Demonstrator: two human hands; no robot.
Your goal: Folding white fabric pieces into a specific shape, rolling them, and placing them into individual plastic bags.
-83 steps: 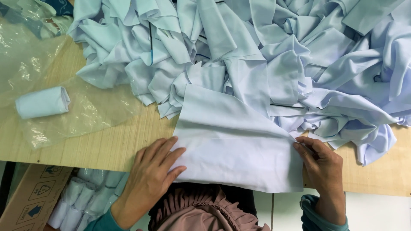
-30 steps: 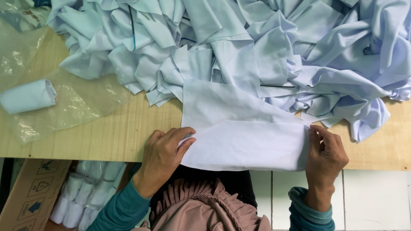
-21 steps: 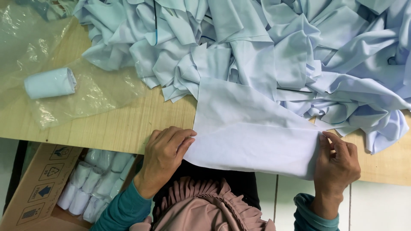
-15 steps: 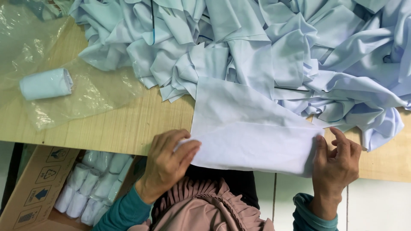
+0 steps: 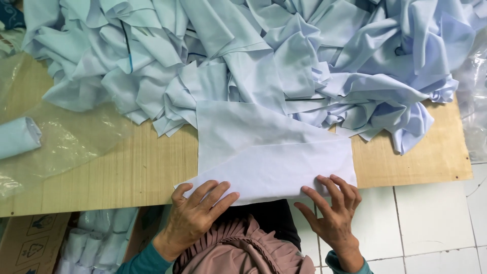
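Observation:
A pale blue cloth piece (image 5: pixel 264 152) lies flat on the wooden table (image 5: pixel 127 172), folded over so its lower band hangs past the near edge. My left hand (image 5: pixel 198 215) rests with fingers spread on the cloth's lower left corner. My right hand (image 5: pixel 332 208) presses its fingertips on the lower right edge. Neither hand is closed around the fabric. Behind the cloth rises a big heap of pale blue garments (image 5: pixel 264 56).
A rolled pale blue cloth (image 5: pixel 18 137) sits in a clear plastic bag (image 5: pixel 66 147) at the left. A cardboard box (image 5: pixel 30 243) with several such rolls (image 5: pixel 94 238) stands under the table. White floor tiles (image 5: pixel 431 223) show at the right.
The cloth's near part has been folded into a band. My hands slid along its lower edge and now lie flat with fingers spread. The view shifted right.

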